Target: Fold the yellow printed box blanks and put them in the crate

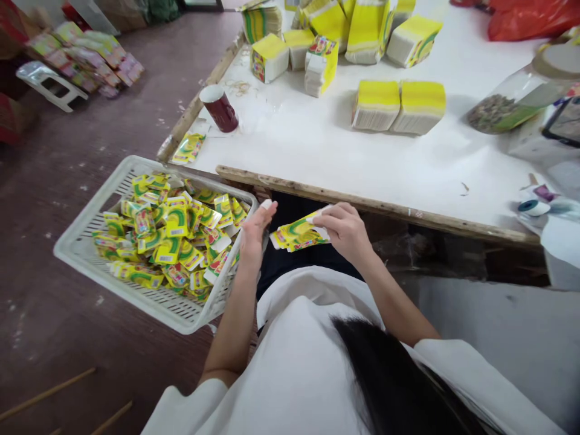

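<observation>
My right hand (347, 228) is closed on a small fanned stack of flat yellow-and-green printed cartons (299, 234) over my lap, just below the table edge. Left of the stack, my left hand (257, 234) is open with its fingers stretched out, apart from the cartons. A white covering shows on one of its fingertips. Beside that hand stands a pale plastic basket (122, 311), holding a loose heap of similar yellow cartons (176, 217).
Bundled stacks of yellow cards (376, 106) stand on the white table (290, 136). A dark red mug (220, 109) and a yellow packet (189, 148) sit near its left corner. At the right are a clear jar (502, 109) and a thread spool (534, 208). A white stool (52, 84) stands far left.
</observation>
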The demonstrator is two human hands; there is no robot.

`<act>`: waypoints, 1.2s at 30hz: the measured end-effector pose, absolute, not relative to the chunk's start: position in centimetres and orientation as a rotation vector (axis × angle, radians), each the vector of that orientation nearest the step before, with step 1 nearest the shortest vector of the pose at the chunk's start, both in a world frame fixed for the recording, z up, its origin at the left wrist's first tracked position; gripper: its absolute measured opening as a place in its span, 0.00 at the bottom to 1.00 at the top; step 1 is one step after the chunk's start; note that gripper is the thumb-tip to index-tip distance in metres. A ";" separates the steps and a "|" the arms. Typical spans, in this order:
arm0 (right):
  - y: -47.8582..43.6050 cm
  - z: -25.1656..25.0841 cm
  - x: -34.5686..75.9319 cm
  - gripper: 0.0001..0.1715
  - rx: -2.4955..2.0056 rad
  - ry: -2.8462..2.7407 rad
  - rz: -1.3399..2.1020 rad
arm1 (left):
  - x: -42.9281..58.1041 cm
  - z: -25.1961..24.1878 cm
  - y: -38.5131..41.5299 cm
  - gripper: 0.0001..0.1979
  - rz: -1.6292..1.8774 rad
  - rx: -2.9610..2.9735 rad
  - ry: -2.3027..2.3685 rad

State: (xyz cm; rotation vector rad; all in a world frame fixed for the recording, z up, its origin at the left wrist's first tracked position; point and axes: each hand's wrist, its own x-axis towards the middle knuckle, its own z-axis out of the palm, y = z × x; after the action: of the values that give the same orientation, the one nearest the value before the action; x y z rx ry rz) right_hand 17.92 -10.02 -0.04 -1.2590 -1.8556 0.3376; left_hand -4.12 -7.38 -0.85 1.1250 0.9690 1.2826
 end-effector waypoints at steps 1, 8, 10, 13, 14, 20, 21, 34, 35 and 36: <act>-10.0 0.0 18.0 0.17 -1.213 -1.945 0.228 | -4.6 -0.5 -7.1 0.45 1.206 1.248 0.965; -10.7 -0.6 15.5 0.30 -1.266 -1.568 0.369 | -2.0 -0.1 -8.7 0.41 0.699 1.747 1.112; -10.6 -0.9 15.1 0.38 -1.296 -1.313 0.726 | -1.1 -0.5 -9.3 0.44 0.765 1.785 1.208; -10.5 -0.9 14.8 0.31 -1.159 -1.027 1.422 | -0.7 -1.0 -9.8 0.49 0.802 1.874 1.302; -10.5 -0.8 14.7 0.29 -1.117 -0.943 1.591 | -0.8 -1.1 -9.9 0.49 0.797 1.915 1.310; -10.5 -0.7 14.5 0.35 -1.031 -0.860 1.767 | -1.0 -0.8 -9.9 0.34 0.770 2.054 1.272; -10.6 -0.8 14.5 0.38 -1.038 -0.904 1.736 | -0.9 -0.7 -9.9 0.32 0.768 2.045 1.282; -11.1 -1.0 15.3 0.36 -1.490 -1.553 1.029 | -1.3 -3.1 -10.0 0.42 0.760 2.119 1.435; -11.1 -1.2 15.3 0.36 -1.512 -1.540 1.016 | -1.7 -3.0 -10.0 0.40 0.722 2.140 1.430; -11.1 -1.5 15.2 0.36 -1.516 -1.541 1.007 | -2.1 -2.8 -10.1 0.37 0.694 2.157 1.424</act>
State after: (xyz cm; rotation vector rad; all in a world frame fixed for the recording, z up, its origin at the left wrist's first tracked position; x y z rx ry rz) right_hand 15.23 -11.10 -1.47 -1.5160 -1.5411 1.0069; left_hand -2.12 -10.09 -2.84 2.1572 1.4243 0.6940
